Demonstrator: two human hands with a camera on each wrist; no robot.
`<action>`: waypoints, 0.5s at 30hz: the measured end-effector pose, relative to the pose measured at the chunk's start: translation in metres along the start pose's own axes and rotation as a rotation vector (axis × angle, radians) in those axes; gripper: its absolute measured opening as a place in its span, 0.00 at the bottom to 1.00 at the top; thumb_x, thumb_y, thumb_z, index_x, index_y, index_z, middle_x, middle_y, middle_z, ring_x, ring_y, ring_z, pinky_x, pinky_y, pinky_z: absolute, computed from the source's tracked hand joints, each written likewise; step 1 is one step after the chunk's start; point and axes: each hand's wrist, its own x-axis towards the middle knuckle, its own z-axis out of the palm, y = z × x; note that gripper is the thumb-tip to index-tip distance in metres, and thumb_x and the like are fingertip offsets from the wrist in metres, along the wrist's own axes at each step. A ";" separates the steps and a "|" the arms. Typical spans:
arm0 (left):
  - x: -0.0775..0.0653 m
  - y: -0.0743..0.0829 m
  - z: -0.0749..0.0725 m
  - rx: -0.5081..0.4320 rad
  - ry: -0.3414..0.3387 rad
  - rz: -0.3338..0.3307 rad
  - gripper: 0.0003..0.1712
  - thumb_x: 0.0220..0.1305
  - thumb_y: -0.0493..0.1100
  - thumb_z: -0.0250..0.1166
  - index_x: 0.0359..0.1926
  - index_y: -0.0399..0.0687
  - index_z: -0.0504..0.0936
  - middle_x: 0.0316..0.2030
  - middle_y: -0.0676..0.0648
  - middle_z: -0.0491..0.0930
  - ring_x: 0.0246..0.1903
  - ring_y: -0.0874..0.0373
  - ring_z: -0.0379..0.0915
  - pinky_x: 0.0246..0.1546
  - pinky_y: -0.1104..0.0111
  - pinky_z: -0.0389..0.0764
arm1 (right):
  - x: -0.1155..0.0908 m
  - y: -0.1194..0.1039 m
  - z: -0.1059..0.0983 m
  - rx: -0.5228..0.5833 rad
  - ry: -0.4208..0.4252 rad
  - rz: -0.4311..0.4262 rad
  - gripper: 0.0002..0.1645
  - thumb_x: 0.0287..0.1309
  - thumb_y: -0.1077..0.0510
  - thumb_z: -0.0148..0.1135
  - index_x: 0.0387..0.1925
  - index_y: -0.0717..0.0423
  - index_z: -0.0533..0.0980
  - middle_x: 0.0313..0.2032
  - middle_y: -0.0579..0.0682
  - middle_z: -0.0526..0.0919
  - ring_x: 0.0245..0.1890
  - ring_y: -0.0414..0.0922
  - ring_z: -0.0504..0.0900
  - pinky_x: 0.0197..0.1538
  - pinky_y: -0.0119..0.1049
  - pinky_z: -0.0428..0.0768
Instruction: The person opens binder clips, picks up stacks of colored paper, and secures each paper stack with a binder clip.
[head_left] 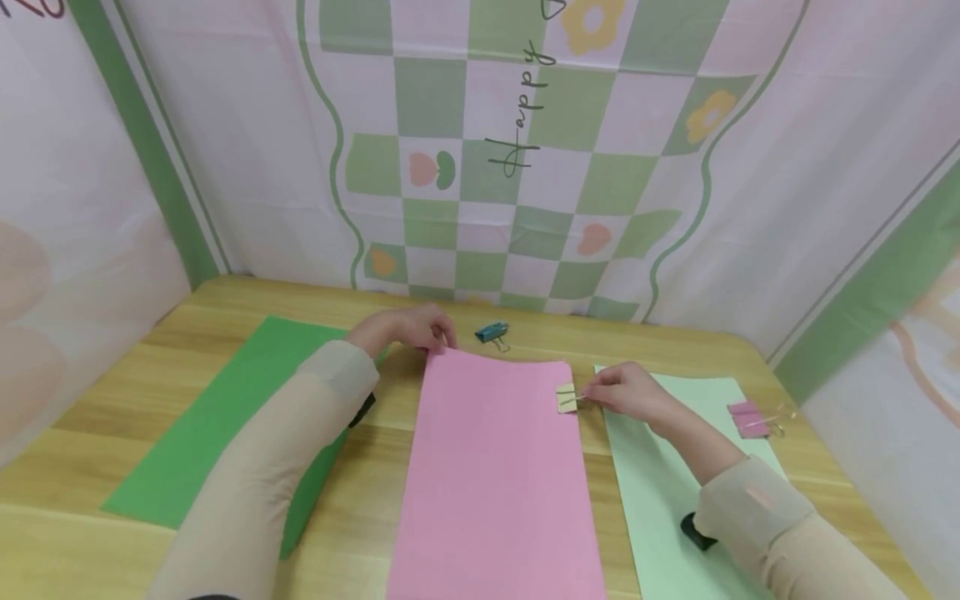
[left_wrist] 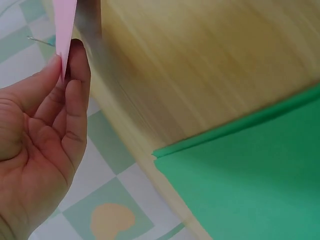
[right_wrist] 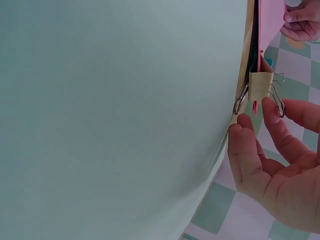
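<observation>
A stack of pink paper (head_left: 498, 483) lies in the middle, its far edge slightly raised. My left hand (head_left: 420, 325) pinches its far left corner; in the left wrist view the thumb and fingers (left_wrist: 76, 107) are on either side of the pink sheet (left_wrist: 64, 40). On the stack's right edge, near the far corner, sits a pale yellow binder clip (head_left: 566, 398). My right hand (head_left: 628, 392) holds this clip by a wire handle. The right wrist view shows the yellow clip (right_wrist: 260, 86) around the pink edge, with both wire handles swung outward.
Green paper (head_left: 217, 417) lies at the left, under my left forearm. Pale green paper (head_left: 645, 492) is at the right, with a pink binder clip (head_left: 747, 419) on its far right edge. A teal binder clip (head_left: 492, 332) rests on the wooden table (head_left: 262, 292) beyond the pink stack.
</observation>
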 end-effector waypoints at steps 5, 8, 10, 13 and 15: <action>-0.004 -0.002 -0.002 -0.021 0.004 -0.010 0.13 0.65 0.28 0.59 0.49 0.33 0.82 0.33 0.44 0.82 0.28 0.61 0.74 0.32 0.74 0.76 | 0.000 -0.001 0.000 0.010 -0.005 0.005 0.16 0.67 0.56 0.60 0.44 0.66 0.82 0.26 0.41 0.74 0.29 0.40 0.68 0.32 0.32 0.71; -0.006 -0.004 -0.002 -0.040 0.002 -0.014 0.12 0.65 0.28 0.59 0.49 0.32 0.82 0.32 0.42 0.84 0.27 0.61 0.76 0.33 0.73 0.79 | 0.000 -0.001 0.000 0.014 0.001 0.005 0.16 0.67 0.56 0.60 0.45 0.67 0.82 0.30 0.45 0.79 0.31 0.40 0.70 0.33 0.31 0.73; -0.006 -0.005 -0.002 -0.047 0.000 -0.012 0.12 0.65 0.27 0.59 0.49 0.32 0.82 0.33 0.41 0.84 0.27 0.61 0.77 0.33 0.73 0.80 | -0.001 -0.001 -0.001 0.012 0.004 0.007 0.17 0.67 0.56 0.60 0.46 0.67 0.82 0.35 0.48 0.83 0.33 0.40 0.72 0.35 0.30 0.75; -0.008 -0.007 -0.003 -0.048 -0.002 -0.009 0.12 0.65 0.27 0.59 0.49 0.31 0.82 0.33 0.41 0.84 0.27 0.61 0.78 0.34 0.73 0.80 | -0.001 0.000 -0.002 0.009 0.004 0.007 0.17 0.67 0.56 0.60 0.47 0.67 0.82 0.39 0.51 0.84 0.35 0.40 0.74 0.37 0.30 0.77; -0.009 -0.008 -0.004 -0.045 0.001 -0.005 0.12 0.65 0.27 0.59 0.48 0.31 0.82 0.33 0.41 0.84 0.27 0.62 0.78 0.34 0.73 0.80 | -0.002 0.000 -0.002 0.011 0.002 0.005 0.17 0.67 0.56 0.60 0.46 0.67 0.82 0.39 0.52 0.84 0.36 0.40 0.75 0.37 0.30 0.77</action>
